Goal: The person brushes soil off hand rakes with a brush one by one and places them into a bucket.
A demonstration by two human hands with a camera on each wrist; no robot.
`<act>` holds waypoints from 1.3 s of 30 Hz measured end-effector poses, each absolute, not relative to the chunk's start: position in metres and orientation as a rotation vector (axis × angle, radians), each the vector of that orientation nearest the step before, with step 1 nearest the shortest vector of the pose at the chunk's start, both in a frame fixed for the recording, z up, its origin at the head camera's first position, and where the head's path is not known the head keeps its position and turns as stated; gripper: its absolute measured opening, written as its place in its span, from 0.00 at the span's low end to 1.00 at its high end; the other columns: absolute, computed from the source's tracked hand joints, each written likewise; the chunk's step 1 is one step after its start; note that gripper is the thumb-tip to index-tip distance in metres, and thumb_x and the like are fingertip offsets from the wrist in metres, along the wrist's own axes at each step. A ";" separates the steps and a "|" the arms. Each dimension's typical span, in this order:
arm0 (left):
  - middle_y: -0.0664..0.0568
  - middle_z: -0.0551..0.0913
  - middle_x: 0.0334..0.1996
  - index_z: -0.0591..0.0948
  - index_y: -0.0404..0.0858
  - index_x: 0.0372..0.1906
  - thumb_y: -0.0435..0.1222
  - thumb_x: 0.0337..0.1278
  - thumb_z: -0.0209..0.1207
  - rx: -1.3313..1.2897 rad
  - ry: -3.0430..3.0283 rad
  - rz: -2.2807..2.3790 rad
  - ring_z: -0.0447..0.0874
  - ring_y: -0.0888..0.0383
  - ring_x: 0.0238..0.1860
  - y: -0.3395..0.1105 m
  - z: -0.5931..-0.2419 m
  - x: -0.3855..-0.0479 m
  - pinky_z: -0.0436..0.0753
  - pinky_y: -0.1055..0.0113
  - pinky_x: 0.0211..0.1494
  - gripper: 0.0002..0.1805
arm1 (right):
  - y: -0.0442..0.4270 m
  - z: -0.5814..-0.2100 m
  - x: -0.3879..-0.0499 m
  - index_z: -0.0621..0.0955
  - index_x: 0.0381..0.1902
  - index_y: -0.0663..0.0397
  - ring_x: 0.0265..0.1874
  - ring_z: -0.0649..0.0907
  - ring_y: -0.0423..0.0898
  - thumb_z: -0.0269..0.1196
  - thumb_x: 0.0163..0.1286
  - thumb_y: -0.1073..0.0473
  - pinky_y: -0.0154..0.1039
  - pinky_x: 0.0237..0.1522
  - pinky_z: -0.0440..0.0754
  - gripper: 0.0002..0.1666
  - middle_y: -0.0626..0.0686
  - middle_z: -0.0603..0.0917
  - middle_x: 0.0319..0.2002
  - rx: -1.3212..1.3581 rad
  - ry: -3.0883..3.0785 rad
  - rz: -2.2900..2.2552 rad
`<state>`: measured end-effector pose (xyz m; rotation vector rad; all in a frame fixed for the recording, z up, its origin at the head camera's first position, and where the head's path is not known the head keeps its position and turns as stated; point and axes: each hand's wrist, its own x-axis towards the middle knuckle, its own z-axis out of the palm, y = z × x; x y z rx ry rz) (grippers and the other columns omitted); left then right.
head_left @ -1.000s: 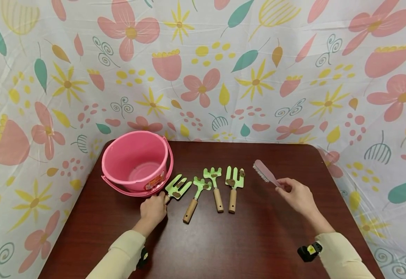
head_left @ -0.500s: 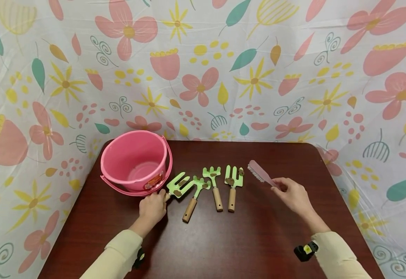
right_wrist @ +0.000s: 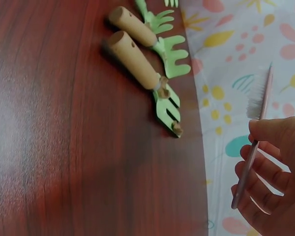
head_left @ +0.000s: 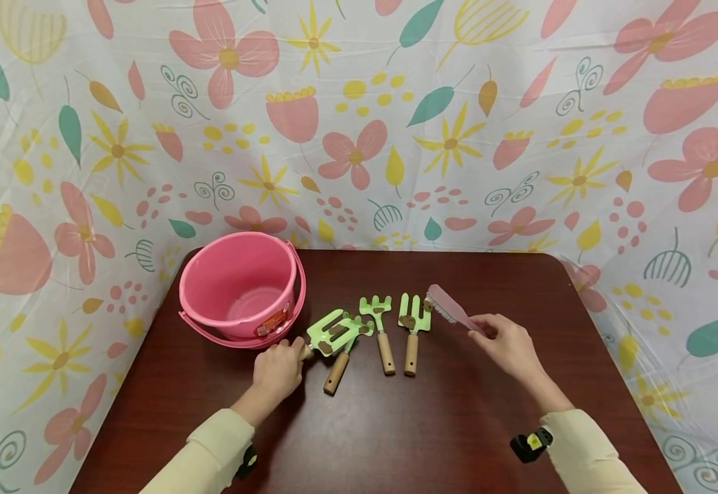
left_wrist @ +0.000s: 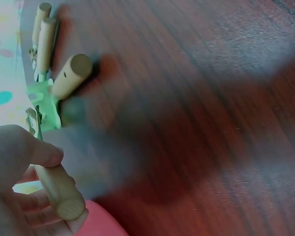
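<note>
My left hand (head_left: 277, 370) curled round a fork (head_left: 318, 334) at four o'clock from the bucket (head_left: 229, 274); my right hand (head_left: 507, 343) pinched the brush (head_left: 450, 302), near three from the fork. Scrubbing seemed next, needing contact.

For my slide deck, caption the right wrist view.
Right hand holding a pink brush, with wooden-handled garden tools lying on a dark table.

I see the round pink plastic bucket (head_left: 235, 281) at the brown bench's (head_left: 426, 439) far left corner. Rightward from it come the green-headed wooden-handled fork (head_left: 319, 336), three green-headed wooden-handled garden tools (head_left: 386, 353) side by side, then the pink long-handled bristle brush (head_left: 450, 302).
</note>
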<state>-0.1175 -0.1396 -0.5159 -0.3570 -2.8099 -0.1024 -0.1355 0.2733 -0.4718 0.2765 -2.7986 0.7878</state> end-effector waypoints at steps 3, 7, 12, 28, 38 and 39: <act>0.49 0.72 0.17 0.73 0.42 0.29 0.38 0.33 0.67 -0.388 -2.794 -0.101 0.76 0.48 0.17 -0.136 -0.511 -0.118 0.70 0.56 0.13 0.15 | 0.269 -0.471 -0.136 0.83 0.41 0.52 0.23 0.72 0.38 0.68 0.55 0.60 0.35 0.24 0.68 0.13 0.47 0.80 0.28 0.287 -2.788 0.795; 0.49 0.72 0.17 0.73 0.42 0.28 0.38 0.33 0.67 -0.429 -2.775 -0.104 0.76 0.48 0.17 -0.130 -0.504 -0.119 0.69 0.57 0.12 0.15 | 0.263 -0.471 -0.137 0.83 0.40 0.51 0.24 0.74 0.39 0.68 0.54 0.61 0.35 0.25 0.69 0.14 0.47 0.80 0.28 0.304 -2.776 0.800; 0.50 0.72 0.18 0.73 0.42 0.29 0.38 0.34 0.66 -0.473 -2.794 -0.093 0.75 0.50 0.18 -0.124 -0.497 -0.120 0.69 0.57 0.13 0.14 | 0.256 -0.472 -0.137 0.83 0.40 0.51 0.23 0.73 0.38 0.68 0.54 0.61 0.35 0.25 0.70 0.14 0.46 0.80 0.28 0.323 -2.788 0.797; 0.50 0.74 0.20 0.74 0.44 0.31 0.37 0.34 0.66 -0.576 -2.795 -0.072 0.74 0.52 0.19 -0.104 -0.480 -0.122 0.69 0.59 0.12 0.14 | 0.227 -0.470 -0.137 0.84 0.39 0.48 0.26 0.77 0.42 0.68 0.55 0.59 0.36 0.27 0.71 0.12 0.46 0.81 0.29 0.382 -2.822 0.817; 0.51 0.73 0.18 0.75 0.45 0.28 0.42 0.40 0.66 -0.607 -2.719 -0.090 0.74 0.54 0.18 -0.093 -0.481 -0.124 0.70 0.61 0.12 0.12 | 0.208 -0.472 -0.136 0.84 0.37 0.46 0.23 0.74 0.38 0.69 0.52 0.59 0.33 0.24 0.70 0.12 0.42 0.78 0.26 0.456 -2.840 0.798; 0.52 0.73 0.18 0.75 0.45 0.28 0.43 0.40 0.65 -0.608 -2.712 -0.089 0.74 0.54 0.18 -0.092 -0.481 -0.124 0.70 0.61 0.12 0.12 | 0.207 -0.473 -0.135 0.84 0.37 0.46 0.22 0.74 0.37 0.69 0.52 0.59 0.33 0.24 0.70 0.12 0.42 0.77 0.26 0.470 -2.840 0.794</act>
